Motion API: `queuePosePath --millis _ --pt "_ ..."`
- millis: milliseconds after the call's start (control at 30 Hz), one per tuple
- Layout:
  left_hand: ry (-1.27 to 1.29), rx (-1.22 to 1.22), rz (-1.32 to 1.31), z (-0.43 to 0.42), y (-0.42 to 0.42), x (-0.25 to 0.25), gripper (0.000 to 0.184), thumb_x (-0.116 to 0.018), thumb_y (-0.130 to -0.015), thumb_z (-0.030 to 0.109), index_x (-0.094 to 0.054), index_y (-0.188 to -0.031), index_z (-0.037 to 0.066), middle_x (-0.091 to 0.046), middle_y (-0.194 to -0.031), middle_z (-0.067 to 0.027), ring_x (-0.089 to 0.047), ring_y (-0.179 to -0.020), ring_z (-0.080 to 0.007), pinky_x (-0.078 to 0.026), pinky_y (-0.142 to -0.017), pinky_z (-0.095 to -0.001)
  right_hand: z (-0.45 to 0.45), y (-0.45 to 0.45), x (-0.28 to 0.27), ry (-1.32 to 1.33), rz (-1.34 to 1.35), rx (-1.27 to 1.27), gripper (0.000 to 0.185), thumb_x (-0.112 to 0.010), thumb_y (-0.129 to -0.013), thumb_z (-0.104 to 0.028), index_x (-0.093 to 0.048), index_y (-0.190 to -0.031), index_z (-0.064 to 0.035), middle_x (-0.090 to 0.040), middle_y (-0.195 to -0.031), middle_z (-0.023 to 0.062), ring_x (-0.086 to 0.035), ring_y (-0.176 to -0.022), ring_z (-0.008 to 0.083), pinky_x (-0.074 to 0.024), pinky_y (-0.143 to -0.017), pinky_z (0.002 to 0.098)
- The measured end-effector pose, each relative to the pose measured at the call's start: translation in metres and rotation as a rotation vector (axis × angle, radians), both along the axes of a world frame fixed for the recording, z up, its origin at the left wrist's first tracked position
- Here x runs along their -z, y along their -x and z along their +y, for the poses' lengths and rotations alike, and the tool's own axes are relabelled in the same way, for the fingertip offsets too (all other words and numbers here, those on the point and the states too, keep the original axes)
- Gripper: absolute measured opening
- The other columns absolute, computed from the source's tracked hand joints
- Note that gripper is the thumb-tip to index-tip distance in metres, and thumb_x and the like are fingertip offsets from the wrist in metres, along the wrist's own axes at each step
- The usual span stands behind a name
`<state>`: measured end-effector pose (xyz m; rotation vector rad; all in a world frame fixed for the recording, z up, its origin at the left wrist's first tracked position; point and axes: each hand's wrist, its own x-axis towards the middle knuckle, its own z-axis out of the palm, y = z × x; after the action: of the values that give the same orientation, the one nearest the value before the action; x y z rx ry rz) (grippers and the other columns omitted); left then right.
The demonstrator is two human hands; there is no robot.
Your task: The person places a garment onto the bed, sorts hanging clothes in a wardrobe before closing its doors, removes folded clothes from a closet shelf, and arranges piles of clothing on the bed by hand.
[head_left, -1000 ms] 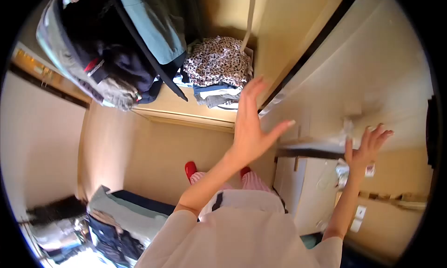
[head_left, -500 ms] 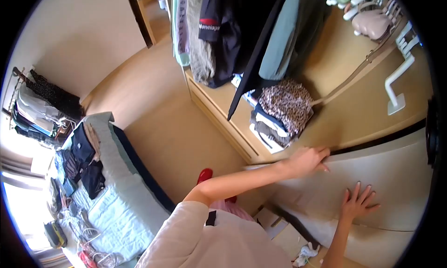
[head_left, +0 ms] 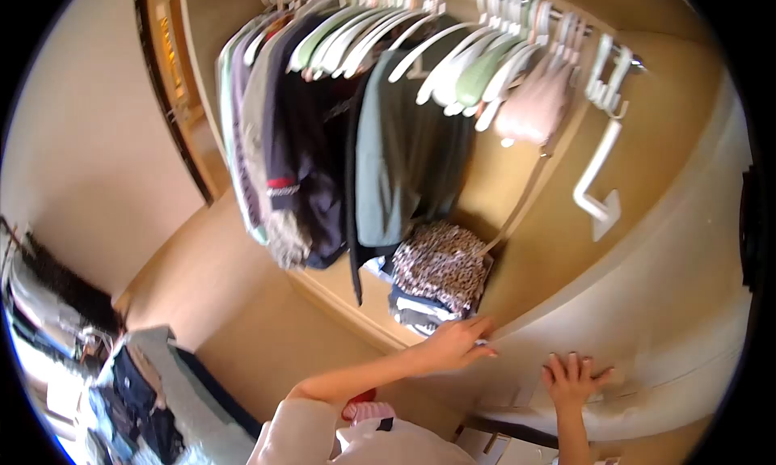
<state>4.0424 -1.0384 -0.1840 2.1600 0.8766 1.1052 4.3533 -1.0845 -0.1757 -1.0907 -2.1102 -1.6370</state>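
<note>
Your right hand (head_left: 571, 386) is lying on the white door (head_left: 647, 315), fingers wide.
At five o'clock, your left hand (head_left: 453, 344) is touching its edge, grip unclear.

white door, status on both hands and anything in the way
Left hand at edge of white door, grip unclear. Right hand spread on its face. Folded clothes just beyond left hand, can't tell if blocking.

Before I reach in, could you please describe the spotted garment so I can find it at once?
In the wardrobe, below the hanging clothes, find the folded stack near the left hand. The spotted garment is on top; dense dark speckles set it apart from the layers beneath.
</note>
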Motion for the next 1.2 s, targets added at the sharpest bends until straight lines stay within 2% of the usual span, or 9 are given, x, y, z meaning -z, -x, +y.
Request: queuePosePath --millis 300,433,500,567,767,833,1000,1033,1200 --pt "0.054 -0.114 0.049 0.011 0.060 0.010 0.032 -0.073 -0.081 0.025 -0.061 -0.100 0.002 -0.067 -0.090 -0.0163 -0.066 -0.086 -0.0333 -0.052 -0.073 -0.0399 0.007 0.087 -0.032 0.003 0.008 -0.045 0.042 -0.059 -0.083 -0.049 -0.057 -0.124 -0.0422 -0.051 -0.132 -0.0141 -0.036 -0.129 0.0093 -0.0058 -0.104 0.0656" --pt "0.039 -0.248 -0.032 0.004 0.085 0.003 0.017 -0.070 -0.079 0.005 -0.066 -0.095 -0.002 -0.068 -0.093 -0.0166 -0.066 -0.086 -0.0290 -0.050 -0.076 -0.0361 0.021 0.127 -0.032 -0.015 -0.319 0.125 0.057 -0.053 -0.086 -0.029 -0.041 -0.142 -0.0322 -0.040 -0.147 -0.0090 -0.029 -0.138 0.0092 -0.0217 -0.108 0.0424" --pt "0.032 -0.337 0.025 0.006 0.109 0.020 0.013 -0.061 -0.085 0.003 -0.064 -0.096 -0.004 -0.068 -0.092 -0.0173 -0.065 -0.081 -0.0257 -0.049 -0.075 -0.0341 0.012 0.152 -0.040 0.365 0.201 -0.263 0.064 -0.051 -0.086 -0.020 -0.033 -0.147 -0.0242 -0.029 -0.153 -0.0065 -0.029 -0.138 0.0087 -0.0333 -0.103 0.0268" --pt "0.195 -0.376 -0.143 -0.004 0.116 0.007 0.017 -0.055 -0.089 0.002 -0.059 -0.102 -0.008 -0.066 -0.090 -0.0124 -0.058 -0.081 -0.0171 -0.048 -0.075 -0.0298 0.004 0.151 -0.046 0.249 0.240 -0.564 0.062 -0.047 -0.088 -0.016 -0.033 -0.147 -0.0255 -0.031 -0.152 -0.0088 -0.035 -0.134 0.0066 -0.0321 -0.105 0.0282" --pt "0.038 -0.585 -0.135 0.044 0.216 0.069 0.048 -0.054 -0.097 0.020 -0.040 -0.135 -0.006 -0.055 -0.126 -0.0207 -0.054 -0.112 -0.0275 -0.042 -0.096 -0.0347 -0.068 0.039 -0.042 -0.074 0.381 -0.196 0.048 -0.058 -0.087 -0.033 -0.049 -0.134 -0.0416 -0.036 -0.148 -0.0071 -0.029 -0.138 0.0108 -0.0206 -0.113 0.0419" --pt "-0.809 -1.171 0.228 0.016 0.163 0.027 0.068 -0.060 -0.092 0.033 -0.031 -0.144 0.000 -0.039 -0.142 -0.0239 -0.042 -0.128 -0.0403 -0.039 -0.104 -0.0469 -0.090 -0.008 -0.040 -0.047 0.478 0.001 0.053 -0.066 -0.081 -0.041 -0.052 -0.132 -0.0394 -0.034 -0.150 -0.0012 -0.025 -0.140 0.0214 -0.0188 -0.111 0.0544" --pt "-0.817 -0.490 -0.168 -0.067 -0.064 -0.068 0.079 -0.075 -0.080 0.033 -0.036 -0.144 0.009 -0.021 -0.152 -0.0232 -0.024 -0.138 -0.0432 -0.028 -0.109 -0.0520 -0.137 -0.077 -0.052 0.071 0.798 0.284 0.074 -0.073 -0.069 -0.056 -0.050 -0.136 -0.0329 -0.023 -0.154 0.0085 -0.014 -0.141 0.0437 -0.0183 -0.103 0.0716" --pt "-0.821 -0.530 0.175 -0.091 -0.092 -0.074 0.086 -0.082 -0.070 0.032 -0.040 -0.142 0.012 -0.019 -0.153 -0.0243 -0.020 -0.139 -0.0464 -0.024 -0.110 -0.0549 -0.141 -0.084 -0.053 0.096 0.855 0.336 0.083 -0.076 -0.064 -0.056 -0.047 -0.138 -0.0314 -0.019 -0.155 0.0111 -0.012 -0.139 0.0494 -0.0201 -0.101 0.0731" --pt "-0.759 -0.154 0.443 -0.114 -0.215 -0.074 0.087 -0.079 -0.061 0.046 -0.045 -0.140 0.032 -0.030 -0.151 -0.0025 -0.020 -0.139 -0.0443 -0.013 -0.106 -0.0706 -0.145 -0.109 -0.049 0.187 0.953 0.408 0.099 -0.082 -0.055 -0.052 -0.041 -0.142 -0.0285 -0.012 -0.155 0.0163 -0.008 -0.135 0.0581 -0.0250 -0.097 0.0746"
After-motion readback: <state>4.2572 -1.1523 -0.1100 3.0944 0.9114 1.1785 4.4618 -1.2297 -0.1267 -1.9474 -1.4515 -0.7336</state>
